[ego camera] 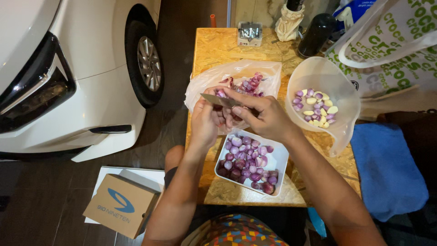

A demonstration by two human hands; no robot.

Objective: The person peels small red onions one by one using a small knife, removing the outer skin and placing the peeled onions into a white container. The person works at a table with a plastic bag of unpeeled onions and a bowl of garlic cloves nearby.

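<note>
Knife (221,100) gripped in right hand (264,116), shallot pinched in left hand (205,122); white tray (281,157) of shallots mostly unpeeled, few peeled in plastic bowl (337,77)

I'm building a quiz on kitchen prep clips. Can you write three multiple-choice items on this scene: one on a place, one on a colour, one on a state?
1. Where does the white square dish of purple shallots sit?
A. on the floor
B. on the wooden board table, just below the hands
C. inside the plastic bag

2. What colour is the folded cloth at the table's right?
A. blue
B. red
C. yellow

3. What is the right hand doing?
A. resting empty
B. holding a small metal-bladed knife
C. lifting the bowl

Answers: 1 B, the dish stands on the tabletop under the left hand; 2 A, the cloth is plainly blue; 3 B, the blade juts out from its fingers.
</note>
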